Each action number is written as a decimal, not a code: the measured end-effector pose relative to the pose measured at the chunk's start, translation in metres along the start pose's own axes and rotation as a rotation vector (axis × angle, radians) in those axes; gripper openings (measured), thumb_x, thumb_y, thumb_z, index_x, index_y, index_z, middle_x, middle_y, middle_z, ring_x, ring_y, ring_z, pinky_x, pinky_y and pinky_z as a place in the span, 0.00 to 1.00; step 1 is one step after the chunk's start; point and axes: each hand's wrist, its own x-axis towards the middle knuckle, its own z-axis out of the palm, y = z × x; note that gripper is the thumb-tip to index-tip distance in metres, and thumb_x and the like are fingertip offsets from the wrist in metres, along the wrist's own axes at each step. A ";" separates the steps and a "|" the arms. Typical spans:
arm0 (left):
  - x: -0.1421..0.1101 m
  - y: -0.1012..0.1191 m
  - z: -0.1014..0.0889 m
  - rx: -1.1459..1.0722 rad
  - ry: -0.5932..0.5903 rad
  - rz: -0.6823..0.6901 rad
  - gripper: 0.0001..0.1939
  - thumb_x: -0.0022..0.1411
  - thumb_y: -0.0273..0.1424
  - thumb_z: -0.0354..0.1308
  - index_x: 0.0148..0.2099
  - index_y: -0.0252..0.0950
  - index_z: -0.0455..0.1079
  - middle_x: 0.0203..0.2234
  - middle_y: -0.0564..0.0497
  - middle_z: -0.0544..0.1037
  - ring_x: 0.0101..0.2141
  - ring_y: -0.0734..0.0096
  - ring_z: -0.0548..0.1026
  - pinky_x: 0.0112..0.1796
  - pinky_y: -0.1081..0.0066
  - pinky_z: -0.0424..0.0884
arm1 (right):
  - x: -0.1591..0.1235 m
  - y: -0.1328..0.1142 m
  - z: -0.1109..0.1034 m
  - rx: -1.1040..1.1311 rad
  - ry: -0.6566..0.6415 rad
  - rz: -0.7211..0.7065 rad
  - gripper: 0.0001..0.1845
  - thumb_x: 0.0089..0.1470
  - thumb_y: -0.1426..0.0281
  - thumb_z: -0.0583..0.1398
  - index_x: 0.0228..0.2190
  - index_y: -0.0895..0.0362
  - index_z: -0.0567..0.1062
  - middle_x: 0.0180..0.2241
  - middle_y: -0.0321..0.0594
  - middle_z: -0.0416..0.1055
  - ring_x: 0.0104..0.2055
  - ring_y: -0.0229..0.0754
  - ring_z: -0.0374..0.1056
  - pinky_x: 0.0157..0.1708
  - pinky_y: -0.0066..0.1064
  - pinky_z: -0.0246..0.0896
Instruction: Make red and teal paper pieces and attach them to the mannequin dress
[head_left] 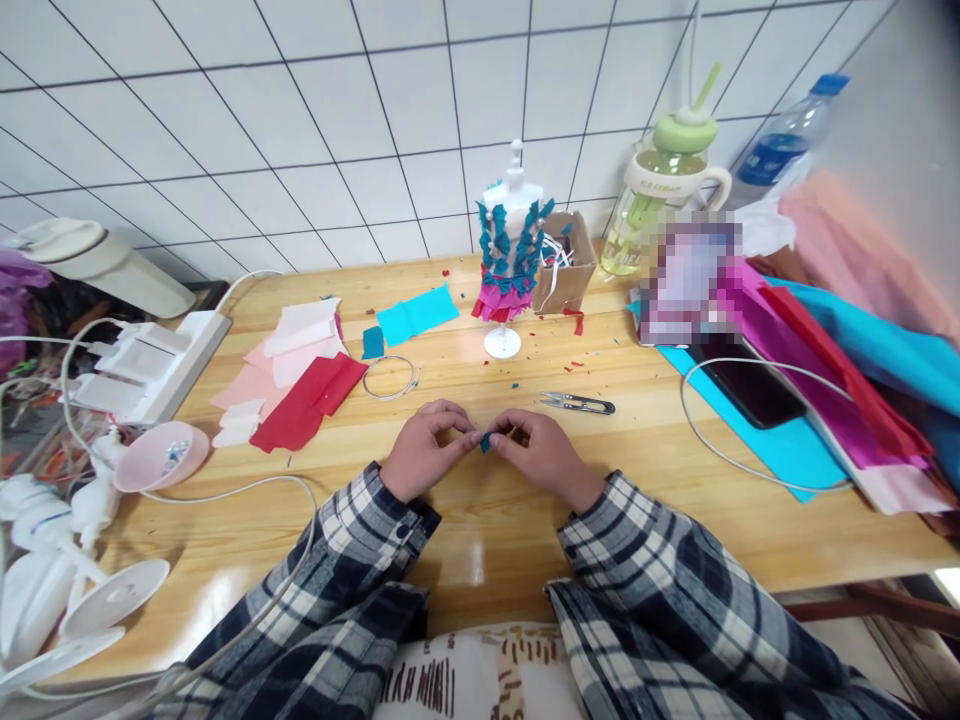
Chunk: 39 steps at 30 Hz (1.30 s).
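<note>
Between the fingertips of my left hand [433, 448] and my right hand [544, 452] is a small dark teal paper scrap [486, 442]; both hands pinch it just above the table. Beyond them stands a small white dress-form mannequin [514, 195] on a round base, trimmed with crumpled teal, magenta and red pieces. Thread snips [579, 403] lie past my right hand. Past my left hand are a wire ring [390, 378], a red sheet [307, 400], a bright blue strip [418, 314] and a little teal square [373, 343].
A pink bowl [162, 457] with small beads, a power strip [180, 365] and white cables are on the left. Behind the mannequin stands a cardboard box [568, 265]. At right are a green-lidded jug [660, 190], coloured sheets [780, 440] and a dark phone [750, 385].
</note>
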 end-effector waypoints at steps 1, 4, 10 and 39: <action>0.000 0.000 0.000 -0.012 0.017 -0.010 0.10 0.56 0.37 0.60 0.28 0.35 0.73 0.31 0.48 0.74 0.36 0.66 0.72 0.42 0.66 0.67 | -0.001 0.000 0.001 0.045 0.016 -0.010 0.12 0.51 0.66 0.60 0.38 0.56 0.73 0.32 0.38 0.74 0.29 0.35 0.67 0.30 0.28 0.62; -0.001 0.000 0.002 -0.041 0.063 -0.037 0.10 0.57 0.37 0.59 0.29 0.35 0.72 0.31 0.48 0.74 0.36 0.66 0.72 0.41 0.67 0.67 | -0.003 0.002 0.007 0.112 0.015 -0.031 0.23 0.47 0.64 0.64 0.45 0.54 0.69 0.37 0.39 0.74 0.30 0.36 0.69 0.31 0.29 0.65; -0.002 -0.001 0.005 -0.129 0.056 -0.082 0.12 0.56 0.39 0.59 0.28 0.35 0.72 0.29 0.49 0.74 0.34 0.68 0.72 0.39 0.69 0.67 | 0.000 0.001 0.015 0.109 0.093 0.016 0.06 0.48 0.69 0.62 0.31 0.56 0.73 0.28 0.36 0.73 0.30 0.37 0.69 0.32 0.30 0.65; -0.009 -0.006 0.013 -0.789 0.130 -0.395 0.14 0.54 0.40 0.63 0.29 0.33 0.70 0.23 0.54 0.70 0.26 0.76 0.65 0.30 0.74 0.61 | 0.006 -0.017 0.023 0.124 0.130 -0.028 0.27 0.45 0.63 0.65 0.47 0.54 0.68 0.24 0.29 0.66 0.20 0.32 0.54 0.22 0.26 0.53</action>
